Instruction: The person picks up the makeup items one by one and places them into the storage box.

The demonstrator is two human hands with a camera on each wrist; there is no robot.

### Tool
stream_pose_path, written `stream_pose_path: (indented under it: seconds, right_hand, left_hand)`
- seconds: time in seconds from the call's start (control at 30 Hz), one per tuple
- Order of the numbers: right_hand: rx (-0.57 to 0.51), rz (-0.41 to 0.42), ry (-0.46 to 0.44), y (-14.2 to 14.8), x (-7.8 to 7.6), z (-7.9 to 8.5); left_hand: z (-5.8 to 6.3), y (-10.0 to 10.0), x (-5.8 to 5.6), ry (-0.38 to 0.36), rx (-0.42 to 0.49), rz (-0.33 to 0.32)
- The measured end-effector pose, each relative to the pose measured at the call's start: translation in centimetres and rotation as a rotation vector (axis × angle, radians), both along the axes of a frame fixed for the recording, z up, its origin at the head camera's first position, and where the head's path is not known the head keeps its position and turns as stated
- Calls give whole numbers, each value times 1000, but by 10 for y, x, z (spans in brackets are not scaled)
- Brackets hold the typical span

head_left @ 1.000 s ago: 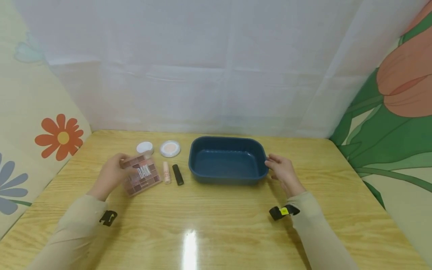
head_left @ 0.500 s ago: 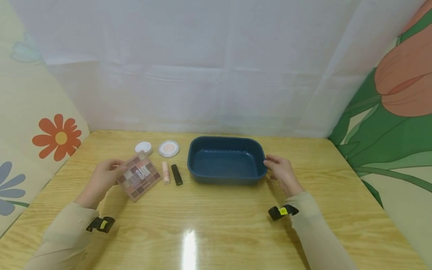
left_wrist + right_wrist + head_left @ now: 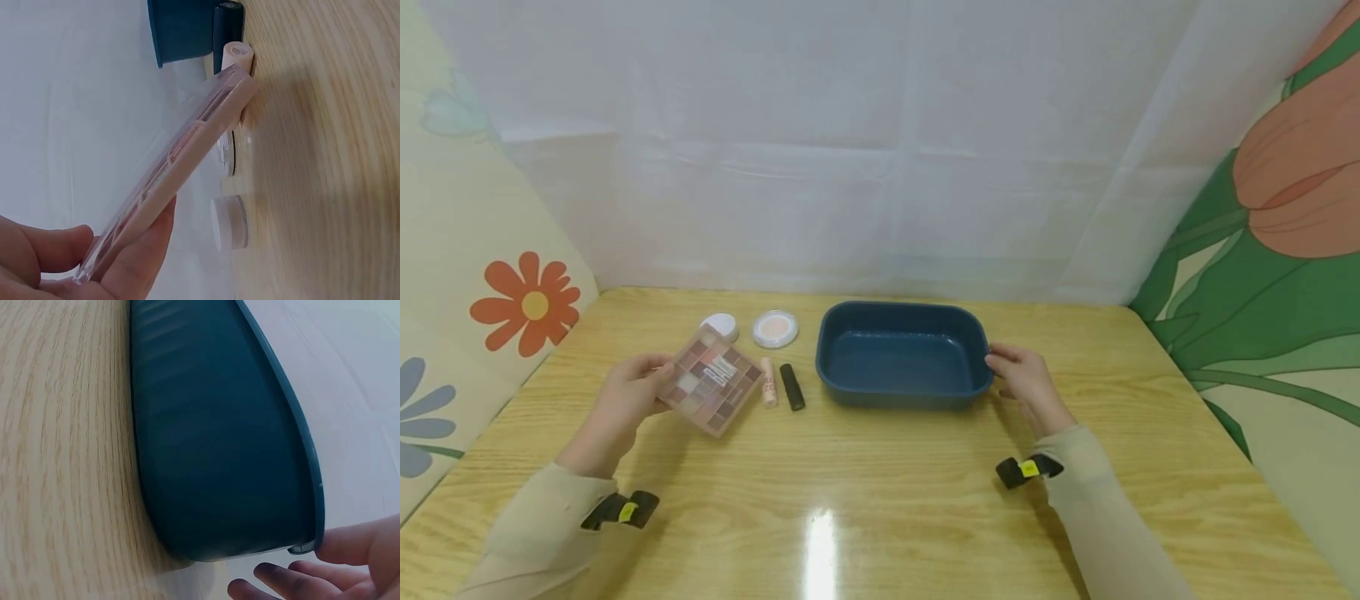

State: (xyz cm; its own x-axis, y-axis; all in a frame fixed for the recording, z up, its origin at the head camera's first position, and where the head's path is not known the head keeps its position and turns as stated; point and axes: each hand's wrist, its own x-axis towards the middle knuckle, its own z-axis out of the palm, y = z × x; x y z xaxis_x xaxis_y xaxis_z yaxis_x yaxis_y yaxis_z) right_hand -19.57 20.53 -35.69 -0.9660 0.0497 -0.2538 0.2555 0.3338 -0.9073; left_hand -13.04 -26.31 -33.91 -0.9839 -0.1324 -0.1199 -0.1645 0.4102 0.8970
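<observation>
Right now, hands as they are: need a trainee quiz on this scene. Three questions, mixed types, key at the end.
1. Multiple choice: what does the left hand hold?
A) the white jar
B) the makeup palette
C) the pink tube
2. True or false: the right hand touches the black tube.
3. Short answer: which sits nearer the blue container, the white jar or the round compact?

Key
1. B
2. False; it touches the blue container's rim.
3. The round compact.

Passage lay free along the tabletop (image 3: 880, 467) in front of the blue basin (image 3: 904, 367); leftward, a black lipstick tube (image 3: 792, 387) and pink tube (image 3: 769, 386), perhaps touching the eyeshadow palette (image 3: 711, 381), obstructed.
</observation>
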Motion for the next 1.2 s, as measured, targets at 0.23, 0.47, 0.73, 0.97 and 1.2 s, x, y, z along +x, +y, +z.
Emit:
stream_pose_path:
  seconds: [0.23, 0.47, 0.73, 0.97, 1.2]
  right_hand:
    - [12, -11, -10, -1, 0, 0]
    - [12, -29, -7, -2, -1, -2]
    - [9, -67, 3, -3, -1, -2]
    - [7, -67, 6, -5, -2, -2]
    - [-2, -67, 1, -3, -1, -3]
  left_hand:
    - [3, 4, 5, 51, 77, 19]
    - [3, 7, 9, 47, 217, -6]
    - [-2, 13, 11, -10, 317, -15]
    - [-4, 19, 17, -15, 382, -32]
    - [-7, 31, 19, -16, 412, -33]
